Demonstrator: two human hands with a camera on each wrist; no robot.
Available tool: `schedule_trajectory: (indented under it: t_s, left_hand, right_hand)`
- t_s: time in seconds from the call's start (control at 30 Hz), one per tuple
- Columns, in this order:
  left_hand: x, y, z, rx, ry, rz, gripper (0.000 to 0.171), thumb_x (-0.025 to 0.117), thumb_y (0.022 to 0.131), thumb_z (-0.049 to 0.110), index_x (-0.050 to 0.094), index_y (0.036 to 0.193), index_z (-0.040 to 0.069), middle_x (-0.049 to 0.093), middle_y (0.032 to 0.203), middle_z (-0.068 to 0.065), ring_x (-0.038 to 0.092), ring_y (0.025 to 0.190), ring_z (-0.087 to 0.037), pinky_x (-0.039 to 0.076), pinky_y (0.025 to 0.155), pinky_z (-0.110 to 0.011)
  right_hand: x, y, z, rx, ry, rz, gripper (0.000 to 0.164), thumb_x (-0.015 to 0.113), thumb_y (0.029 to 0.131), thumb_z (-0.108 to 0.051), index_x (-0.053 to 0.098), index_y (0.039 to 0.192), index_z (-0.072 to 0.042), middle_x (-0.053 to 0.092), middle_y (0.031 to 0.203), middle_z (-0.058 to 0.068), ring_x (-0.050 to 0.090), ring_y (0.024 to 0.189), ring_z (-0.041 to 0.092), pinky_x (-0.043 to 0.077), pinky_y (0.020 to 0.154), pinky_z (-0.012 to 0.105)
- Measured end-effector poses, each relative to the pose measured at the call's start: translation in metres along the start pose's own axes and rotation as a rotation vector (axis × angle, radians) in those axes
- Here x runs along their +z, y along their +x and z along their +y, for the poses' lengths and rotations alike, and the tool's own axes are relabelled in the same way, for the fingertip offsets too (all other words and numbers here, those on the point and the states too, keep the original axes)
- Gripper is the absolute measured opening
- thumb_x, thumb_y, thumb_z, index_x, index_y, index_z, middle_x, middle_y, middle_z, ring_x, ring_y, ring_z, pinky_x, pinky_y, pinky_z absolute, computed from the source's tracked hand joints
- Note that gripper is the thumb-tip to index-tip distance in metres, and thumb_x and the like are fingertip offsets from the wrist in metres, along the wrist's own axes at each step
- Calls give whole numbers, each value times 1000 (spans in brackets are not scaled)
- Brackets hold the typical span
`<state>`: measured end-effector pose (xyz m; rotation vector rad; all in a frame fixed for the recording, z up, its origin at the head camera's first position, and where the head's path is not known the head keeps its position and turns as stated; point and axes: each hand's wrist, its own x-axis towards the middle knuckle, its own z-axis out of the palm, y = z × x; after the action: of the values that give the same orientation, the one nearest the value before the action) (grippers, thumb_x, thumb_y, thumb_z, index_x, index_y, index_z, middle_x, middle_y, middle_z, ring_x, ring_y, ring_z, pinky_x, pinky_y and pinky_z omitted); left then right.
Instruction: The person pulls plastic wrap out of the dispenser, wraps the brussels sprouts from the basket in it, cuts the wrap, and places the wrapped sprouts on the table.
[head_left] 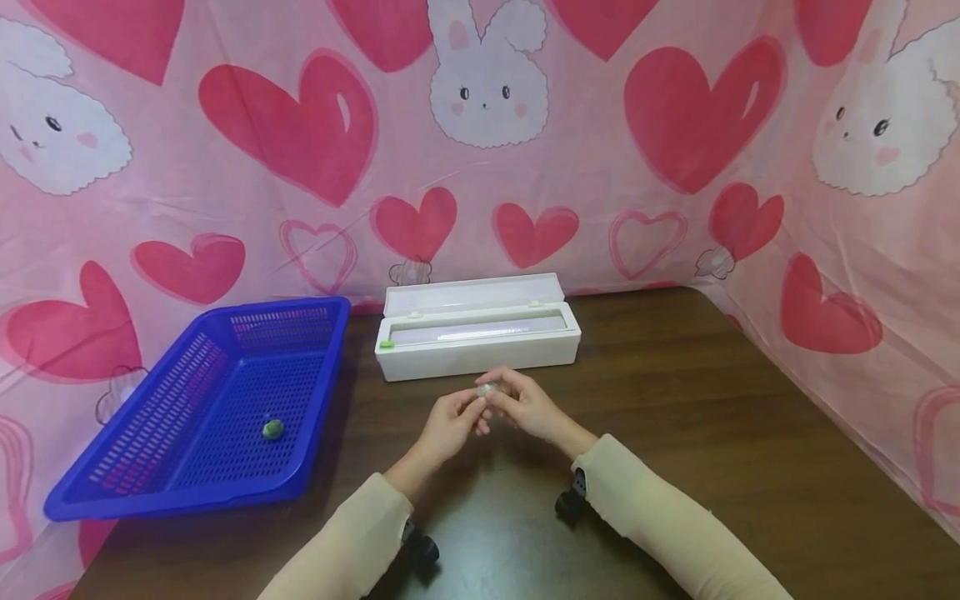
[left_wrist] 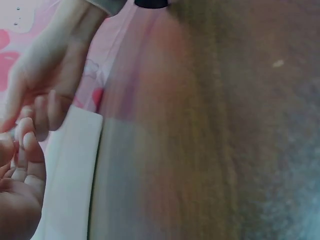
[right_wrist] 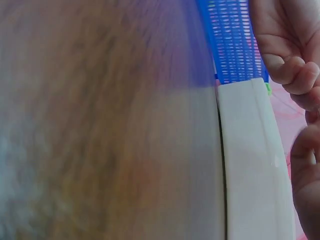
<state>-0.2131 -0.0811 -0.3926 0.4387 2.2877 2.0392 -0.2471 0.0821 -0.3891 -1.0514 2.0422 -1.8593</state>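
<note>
In the head view, my left hand [head_left: 448, 427] and right hand [head_left: 528, 408] meet over the table, just in front of a long white cling film dispenser [head_left: 480, 358]. Between their fingertips they pinch a small, pale, shiny thing [head_left: 487, 388], apparently wrapped in clear film; its kind is too small to tell. The dispenser's lid [head_left: 472, 296] stands raised at the back, and a green slide cutter [head_left: 386, 343] sits at its left end. Both wrist views show the left hand [left_wrist: 20, 185] and right hand [right_wrist: 306, 175] with curled fingers, the held thing mostly hidden.
A blue slotted plastic basket [head_left: 318, 417] stands at the left of the dark wooden table [head_left: 675, 400]. Inside it lies a small round green item [head_left: 273, 429]. A pink cloth with hearts and rabbits [head_left: 480, 175] hangs behind and along the right side.
</note>
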Motion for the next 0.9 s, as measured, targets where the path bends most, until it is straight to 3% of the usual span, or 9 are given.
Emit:
schedule_trajectory:
  t_s: [0.27,0.33,0.47,0.57,0.67,0.77,0.9]
  left_hand:
    - [-4,7,-15,-9,18,-22,35,39,100,13,49,124,-9,57,86,-14,52,68,-12,47,64,-29]
    - [-5,7,-14,-22,23,-17,36,37,101,18,52,121,-7,57,84,-13,52,67,-12,46,65,-30]
    - [-8,8,-14,-87,-52,-26,37,39,100,27,58,100,-5,54,79,-10,49,66,-11,43,65,-30]
    - [-10,9,-15,-144,-121,-33,36,42,99,29,58,91,-2,52,75,-6,47,65,-12,40,64,-29]
    - [-11,9,-14,-165,-137,-32,34,43,98,29,58,89,-1,50,72,-3,46,62,-12,38,62,-27]
    - [-10,9,-14,-163,-146,-19,32,46,98,27,58,85,0,50,69,-1,44,60,-11,37,59,-25]
    - [-8,9,-15,-152,-175,12,29,49,97,22,59,78,2,50,66,0,44,59,-10,36,57,-23]
  right_hand:
    - [-8,1,5,32,111,-45,36,44,96,0,41,130,10,50,72,10,47,54,14,44,48,25]
    - [-9,1,4,34,108,-55,37,45,95,0,41,131,9,50,70,10,46,54,14,44,48,25]
    - [-10,2,15,55,103,-60,39,46,95,1,42,132,6,51,72,17,47,55,15,44,48,27]
    - [-10,2,24,63,45,-54,43,53,91,1,43,132,4,56,77,16,47,55,15,44,47,28]
    - [-7,2,25,44,-68,-35,43,61,87,-1,47,129,2,58,77,6,46,52,13,43,45,27]
    - [-5,2,22,22,-158,-12,38,61,87,-3,51,124,1,54,74,1,43,48,11,40,43,25]
    - [-1,-1,4,-2,-192,-4,32,59,88,-1,54,119,3,53,74,1,42,48,10,39,42,24]
